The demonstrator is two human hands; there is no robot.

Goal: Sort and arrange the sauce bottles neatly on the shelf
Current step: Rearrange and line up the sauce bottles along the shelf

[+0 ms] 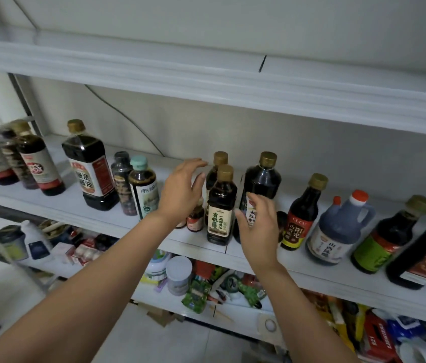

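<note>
Forearms rise from the bottom edge of the frame toward a white shelf (49, 208) that crosses the middle. The left hand (180, 192) is spread, fingers loosely curved, hovering just left of a square bottle with a cream label (221, 205) at centre — not gripping it, and whether a fingertip touches it cannot be told. The right hand (257, 224) is also open, fingers apart, held in front of a round dark bottle (261, 184) just right of centre and covering part of its label; contact cannot be told here either.

Behind the cream-labelled bottle stands a second gold-capped bottle (218, 163), and a small red-labelled bottle (196, 216) sits low beside it, partly hidden by the left wrist. To the left along the shelf come a teal-capped bottle (142, 189), a slim dark bottle (121, 176), a large soy sauce bottle (87, 166), and a cluster of three or four red-labelled bottles (36, 163) at the far left. To the right stand a red-labelled vinegar bottle (303, 213), a jug with an orange cap (337, 229), a green-labelled bottle (387, 239) and a dark bottle (424, 255) cut by the right edge.

Below, at lower centre and right, a lower shelf (233, 314) holds jumbled packets and a white canister (179, 275). Across the top runs an upper shelf (206, 82).
</note>
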